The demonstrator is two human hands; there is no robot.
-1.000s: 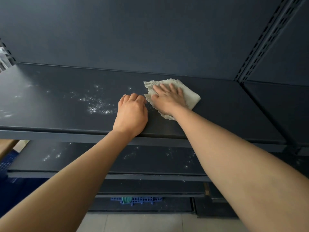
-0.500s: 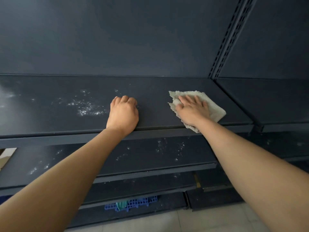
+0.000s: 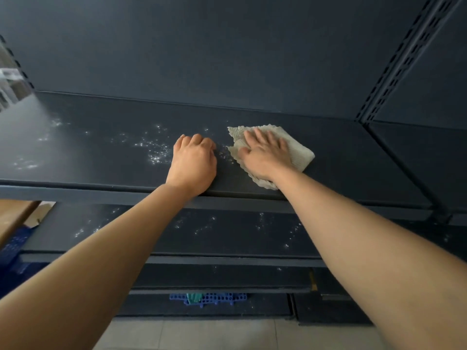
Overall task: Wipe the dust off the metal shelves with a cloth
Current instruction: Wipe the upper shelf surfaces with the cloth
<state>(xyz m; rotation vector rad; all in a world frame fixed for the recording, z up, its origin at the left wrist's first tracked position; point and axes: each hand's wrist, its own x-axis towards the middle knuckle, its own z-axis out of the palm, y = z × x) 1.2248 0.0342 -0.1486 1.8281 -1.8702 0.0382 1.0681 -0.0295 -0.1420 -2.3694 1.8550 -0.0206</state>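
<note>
The right hand [image 3: 265, 155] presses the cloth [image 3: 300, 154] flat on the top shelf [image 3: 101, 173].
Its fingers are straight. The left hand [image 3: 193, 168] sits just beside it on the shelf, fingers curled, holding nothing. Most of the white dust [image 3: 156, 150] lies to the left, past the left hand, so I think the cloth must slide that way.

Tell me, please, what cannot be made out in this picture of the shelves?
Head view: the top shelf beneath the cloth, covered by it and the right hand.
Head view: fingertips of the left hand, curled under its knuckles.
Head view: parts of the lower shelf, behind both forearms.
Head view: the green thing on the blue grid, too small to identify.
</note>
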